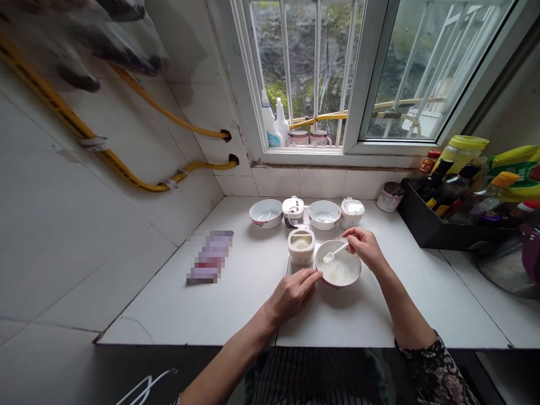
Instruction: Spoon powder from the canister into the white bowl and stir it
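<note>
Between the thumb and fingers of my right hand (pixel 363 246) is a small white spoon (pixel 333 255), its head low over a white bowl (pixel 341 282) with a pinkish rim. White, powdery or grainy stuff lies in that bowl. My left hand (pixel 295 289) has its fingers closed together at the bowl's left rim; the thumb is partly hidden. Just left of the bowl stands a seasoning jar (pixel 301 256), lid up, with pale contents. Behind are two more bowls, one on the left (pixel 265 218) and one on the right (pixel 324 219), beside two lidded jars (pixel 293 208) (pixel 352 212).
A blurred purple, flat item (pixel 210 259) lies to the left on the white counter (pixel 248 304). On the right, a black bin (pixel 447 230) holds several bottles, near a dark-lidded jar (pixel 390 197). A yellow hose (pixel 139 180) runs along the left wall.
</note>
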### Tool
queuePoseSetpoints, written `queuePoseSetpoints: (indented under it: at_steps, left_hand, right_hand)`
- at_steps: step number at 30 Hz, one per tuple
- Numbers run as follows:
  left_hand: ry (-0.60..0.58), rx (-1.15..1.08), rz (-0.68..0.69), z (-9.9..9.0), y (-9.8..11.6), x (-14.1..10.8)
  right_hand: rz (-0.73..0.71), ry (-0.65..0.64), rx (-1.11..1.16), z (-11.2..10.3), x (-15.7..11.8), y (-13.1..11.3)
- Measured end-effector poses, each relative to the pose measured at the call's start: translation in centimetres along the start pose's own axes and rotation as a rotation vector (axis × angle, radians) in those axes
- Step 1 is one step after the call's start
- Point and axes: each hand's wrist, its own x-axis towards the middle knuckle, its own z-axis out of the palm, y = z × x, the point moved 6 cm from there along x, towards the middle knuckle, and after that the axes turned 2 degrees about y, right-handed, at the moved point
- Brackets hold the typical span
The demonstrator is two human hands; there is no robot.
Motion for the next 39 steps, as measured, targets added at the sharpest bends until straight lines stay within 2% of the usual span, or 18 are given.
queuePoseSetpoints:
  at_steps: [8,14,19,22,25,28,31,34,37,39]
  left_hand:
    - [0.012,-0.002,0.006,-0.2,0.2,0.3]
    - [0.011,-0.004,0.006,-0.2,0.2,0.3]
    - [-0.002,-0.001,0.000,-0.1,0.1,0.3]
    - [-0.008,-0.002,-0.011,0.0,0.1,0.3]
    - [-0.007,-0.005,-0.011,-0.1,0.1,0.3]
    - [0.000,0.000,-0.011,-0.1,0.2,0.4]
    - [0.014,0.010,-0.016,-0.1,0.2,0.4]
    - [0.017,0.009,-0.005,-0.1,0.2,0.4]
    - [0.021,-0.001,0.007,-0.3,0.2,0.4]
    - [0.023,-0.007,0.010,-0.3,0.2,0.5]
  right_hand:
    - [-0.040,0.085,-0.109,-0.4,-0.3,-0.3]
    - [0.018,0.097,0.007,-0.7,0.1,-0.3]
    - [0.019,0.123,0.086,0.0,0.1,-1.1]
    - [-0.117,0.175,0.016,0.9,-0.5,-2.5]
    - [-0.394,0.227,-0.177,2.1,-1.7,-4.4]
    - [-0.709,0.196,-0.418,3.7,-3.1,-6.0]
    - [-0.861,0.164,-0.510,4.3,-4.0,-6.4]
    - [-0.779,0.216,-0.419,3.4,-3.8,-6.0]
    - [-0.533,0.252,-0.286,1.8,-2.9,-4.6]
    - [-0.424,0.245,-0.289,0.9,-2.2,-3.6]
